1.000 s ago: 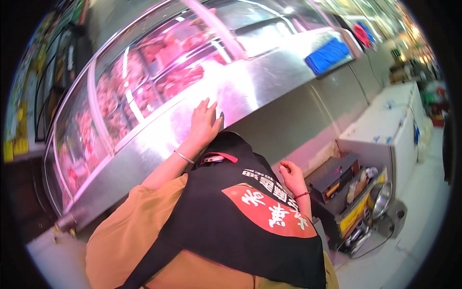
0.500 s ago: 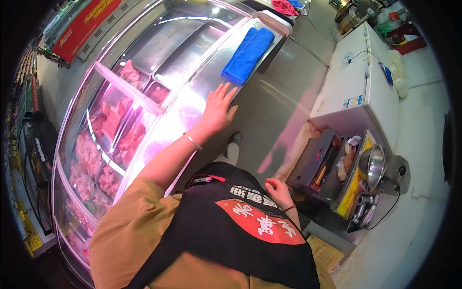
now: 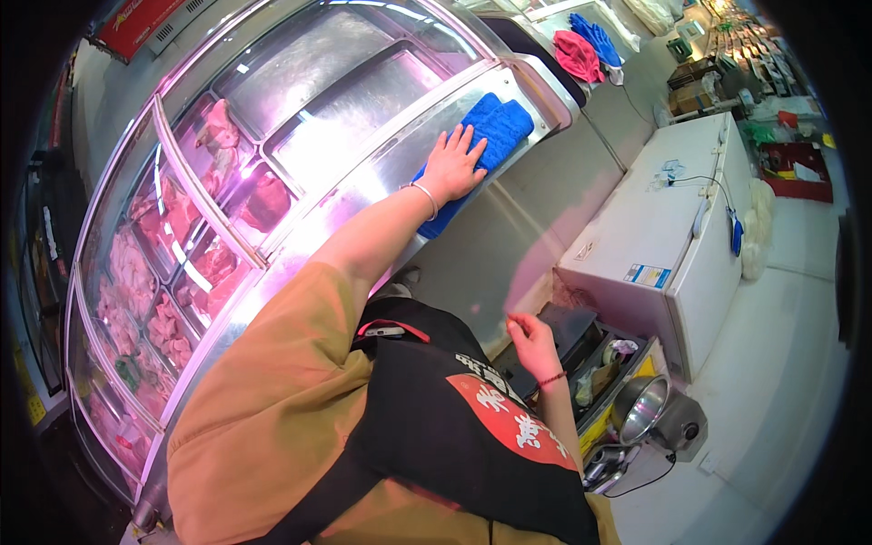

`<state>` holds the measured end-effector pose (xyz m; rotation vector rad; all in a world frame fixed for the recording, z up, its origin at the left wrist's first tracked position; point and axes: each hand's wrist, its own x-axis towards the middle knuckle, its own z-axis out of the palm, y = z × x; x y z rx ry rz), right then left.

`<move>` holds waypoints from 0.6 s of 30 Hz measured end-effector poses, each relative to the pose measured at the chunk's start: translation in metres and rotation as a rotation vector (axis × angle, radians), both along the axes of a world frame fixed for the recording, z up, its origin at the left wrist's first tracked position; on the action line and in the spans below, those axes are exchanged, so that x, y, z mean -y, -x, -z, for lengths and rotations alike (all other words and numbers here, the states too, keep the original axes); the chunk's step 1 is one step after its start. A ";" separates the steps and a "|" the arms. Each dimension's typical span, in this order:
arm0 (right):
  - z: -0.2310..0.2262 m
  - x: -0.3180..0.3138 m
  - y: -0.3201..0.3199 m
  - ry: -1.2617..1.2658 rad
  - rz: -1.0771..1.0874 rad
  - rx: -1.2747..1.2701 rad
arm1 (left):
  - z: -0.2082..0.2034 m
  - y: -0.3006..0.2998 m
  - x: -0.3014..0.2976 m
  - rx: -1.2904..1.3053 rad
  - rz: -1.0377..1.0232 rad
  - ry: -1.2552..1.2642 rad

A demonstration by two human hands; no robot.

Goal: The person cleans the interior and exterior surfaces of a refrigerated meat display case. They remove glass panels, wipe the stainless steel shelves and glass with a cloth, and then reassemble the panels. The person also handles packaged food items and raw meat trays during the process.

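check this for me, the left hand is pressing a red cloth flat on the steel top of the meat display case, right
Not quite: the cloth under the left hand is blue, not red. The head view shows the palm flat on it, on the steel top of the meat display case. A red cloth lies farther along, untouched.

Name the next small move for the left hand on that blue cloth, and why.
Probably slide the blue cloth along the steel ledge toward the body. The left hand lies flat on it, at the far end of the meat display case; the right hand is free.
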<state>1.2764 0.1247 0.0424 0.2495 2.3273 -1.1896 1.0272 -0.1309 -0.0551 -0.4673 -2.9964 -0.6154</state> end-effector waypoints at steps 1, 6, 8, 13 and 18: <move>0.000 0.003 0.022 -0.004 -0.022 -0.042 | 0.003 0.000 -0.001 -0.023 -0.032 0.001; 0.002 0.044 0.144 -0.113 -0.216 -0.488 | -0.021 -0.053 -0.006 -0.116 -0.083 -0.103; 0.005 0.066 0.198 -0.161 -0.352 -0.669 | -0.031 -0.074 -0.003 -0.070 -0.124 -0.131; 0.053 0.097 0.307 -0.608 -0.641 -0.905 | -0.033 -0.109 0.015 0.069 -0.219 -0.075; 0.093 0.098 0.351 -0.688 -0.676 -0.718 | -0.031 -0.121 0.010 0.021 -0.332 -0.124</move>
